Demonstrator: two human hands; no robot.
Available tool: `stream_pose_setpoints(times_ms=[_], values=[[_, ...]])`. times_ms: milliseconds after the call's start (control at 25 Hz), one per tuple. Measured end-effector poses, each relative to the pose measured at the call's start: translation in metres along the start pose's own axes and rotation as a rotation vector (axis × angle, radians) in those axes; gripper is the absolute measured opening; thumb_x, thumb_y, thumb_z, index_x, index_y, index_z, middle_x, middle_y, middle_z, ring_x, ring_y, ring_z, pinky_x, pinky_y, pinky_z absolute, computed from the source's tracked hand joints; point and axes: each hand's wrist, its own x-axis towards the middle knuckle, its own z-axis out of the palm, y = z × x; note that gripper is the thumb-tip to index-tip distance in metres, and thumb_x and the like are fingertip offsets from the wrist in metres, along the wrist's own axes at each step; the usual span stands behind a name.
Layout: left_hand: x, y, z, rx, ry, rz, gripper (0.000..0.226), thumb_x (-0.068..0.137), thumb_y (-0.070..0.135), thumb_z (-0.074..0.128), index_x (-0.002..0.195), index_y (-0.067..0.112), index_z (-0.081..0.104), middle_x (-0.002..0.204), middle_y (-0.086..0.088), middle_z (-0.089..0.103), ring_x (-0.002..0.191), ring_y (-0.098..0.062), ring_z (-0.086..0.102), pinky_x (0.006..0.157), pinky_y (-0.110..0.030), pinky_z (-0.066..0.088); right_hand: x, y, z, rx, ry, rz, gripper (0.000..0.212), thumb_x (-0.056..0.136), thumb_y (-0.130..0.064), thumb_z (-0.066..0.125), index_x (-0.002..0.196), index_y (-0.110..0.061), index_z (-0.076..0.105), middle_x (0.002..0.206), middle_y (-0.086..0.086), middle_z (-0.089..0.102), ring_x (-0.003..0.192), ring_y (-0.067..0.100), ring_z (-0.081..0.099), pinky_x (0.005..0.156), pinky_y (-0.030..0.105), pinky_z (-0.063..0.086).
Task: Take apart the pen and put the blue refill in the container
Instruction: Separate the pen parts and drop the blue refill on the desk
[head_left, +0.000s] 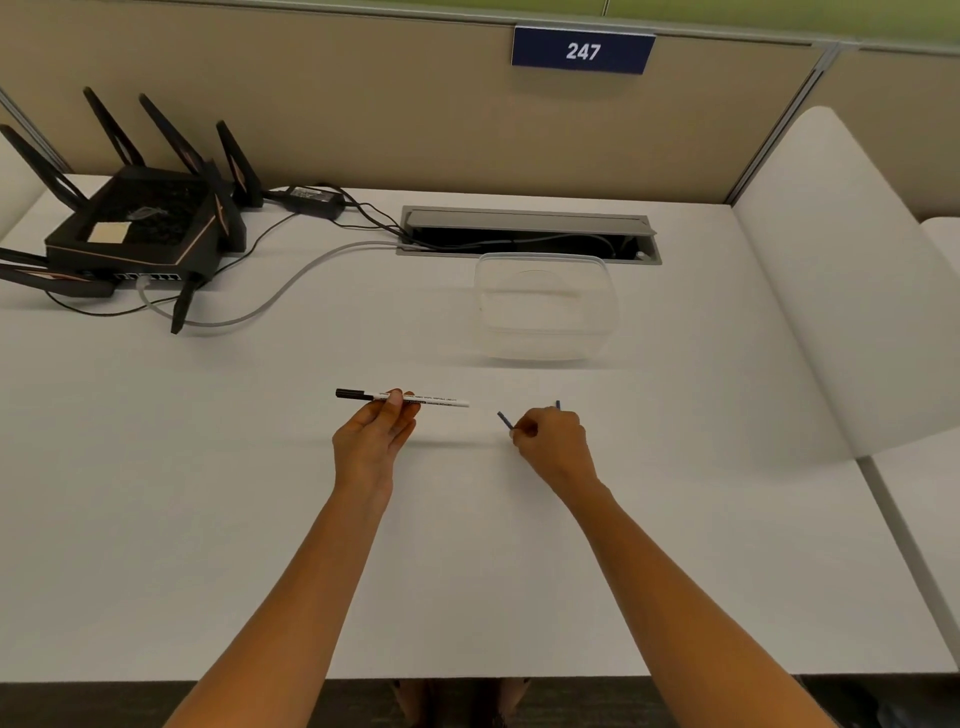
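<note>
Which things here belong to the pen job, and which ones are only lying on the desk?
Job: pen barrel, held by left hand; blue refill, held by right hand; clear container.
Lying about: router, power adapter, cables, cable hatch, sign 247.

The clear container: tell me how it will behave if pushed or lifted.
The container looks like thin clear plastic and holds nothing, so it is probably light and may slide on the smooth white desk at a light push. Wide and low, it seems unlikely to tip. Its thin walls may flex when gripped.
</note>
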Motion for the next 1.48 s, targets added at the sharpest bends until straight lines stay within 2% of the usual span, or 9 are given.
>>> stream_pose_setpoints(times_ms=[240,440,680,760,840,920,1080,1280,1480], values=[[0.008,0.001,0.007,-0.013,-0.009,-0.016,0.015,0.085,0.014,0.068,0.098,0.007,0.069,0.094,-0.005,0.073,0.087,-0.016,0.072,0.082,-0.03,0.056,0.03,-0.032,-0.048,0.262,0.129,0.028,0.008,0.082,-0.021,0.073,0.078,-0.014,0.076,0.071,0.0,0.072,0.065,0.015,0.066,0.063,0.023,0.05],[0.019,0.005,0.013,-0.028,-0.017,-0.022,0.016,0.085,0.014,0.068,0.099,0.006,0.07,0.096,-0.006,0.073,0.087,-0.017,0.072,0.081,-0.029,0.057,0.081,-0.057,-0.081,0.31,0.156,0.052,0.011,0.082,-0.021,0.075,0.079,-0.011,0.077,0.071,0.004,0.072,0.072,0.024,0.072,0.077,0.036,0.06],[0.035,0.006,0.018,-0.037,-0.018,-0.035,0.016,0.085,0.014,0.068,0.098,0.006,0.071,0.091,-0.003,0.076,0.088,-0.018,0.072,0.08,-0.029,0.058,0.15,-0.067,-0.076,0.325,0.119,0.202,0.012,0.08,-0.017,0.078,0.075,-0.007,0.074,0.073,0.009,0.074,0.066,0.023,0.074,0.077,0.038,0.062],[0.041,0.006,0.019,-0.045,-0.02,-0.038,0.016,0.085,0.014,0.068,0.098,0.006,0.071,0.09,-0.003,0.076,0.09,-0.019,0.072,0.08,-0.028,0.057,0.171,-0.068,-0.067,0.263,0.096,0.247,0.021,0.08,-0.021,0.078,0.064,-0.011,0.068,0.071,0.007,0.074,0.055,0.017,0.07,0.069,0.03,0.061],[0.048,0.006,0.02,-0.054,-0.014,-0.042,0.016,0.085,0.014,0.068,0.099,0.006,0.071,0.091,-0.003,0.076,0.091,-0.019,0.072,0.079,-0.027,0.057,0.188,-0.069,-0.057,0.193,0.077,0.28,0.03,0.081,-0.024,0.078,0.057,-0.013,0.062,0.065,0.004,0.072,0.044,0.01,0.063,0.053,0.02,0.051],[0.054,0.005,0.02,-0.059,-0.014,-0.051,0.018,0.085,0.014,0.068,0.1,0.005,0.07,0.094,-0.005,0.075,0.092,-0.02,0.072,0.078,-0.026,0.058,0.2,-0.068,-0.045,0.145,0.052,0.311,0.032,0.081,-0.024,0.078,0.057,-0.013,0.059,0.057,0.001,0.066,0.038,0.008,0.059,0.044,0.018,0.044],[0.061,0.003,0.02,-0.056,-0.007,-0.069,0.017,0.086,0.014,0.067,0.1,0.005,0.07,0.098,-0.007,0.074,0.092,-0.019,0.072,0.079,-0.026,0.058,0.212,-0.061,-0.022,0.063,0.007,0.31,0.032,0.081,-0.019,0.077,0.062,-0.012,0.052,0.058,0.004,0.063,0.042,0.014,0.06,0.045,0.021,0.045],[0.066,0.005,0.017,-0.066,0.01,-0.076,0.017,0.086,0.012,0.066,0.101,0.003,0.07,0.095,-0.006,0.074,0.091,-0.019,0.072,0.079,-0.026,0.058,0.218,-0.062,-0.01,-0.053,-0.026,0.264,0.034,0.086,-0.02,0.071,0.061,-0.012,0.049,0.058,0.004,0.058,0.061,0.024,0.067,0.07,0.032,0.058],[0.07,0.006,0.013,-0.078,0.001,-0.075,0.017,0.086,0.012,0.066,0.1,0.004,0.07,0.095,-0.005,0.075,0.093,-0.02,0.072,0.078,-0.025,0.058,0.219,-0.066,-0.007,-0.151,-0.047,0.228,0.036,0.085,-0.019,0.072,0.061,-0.013,0.046,0.072,0.008,0.063,0.067,0.026,0.065,0.065,0.031,0.052]])
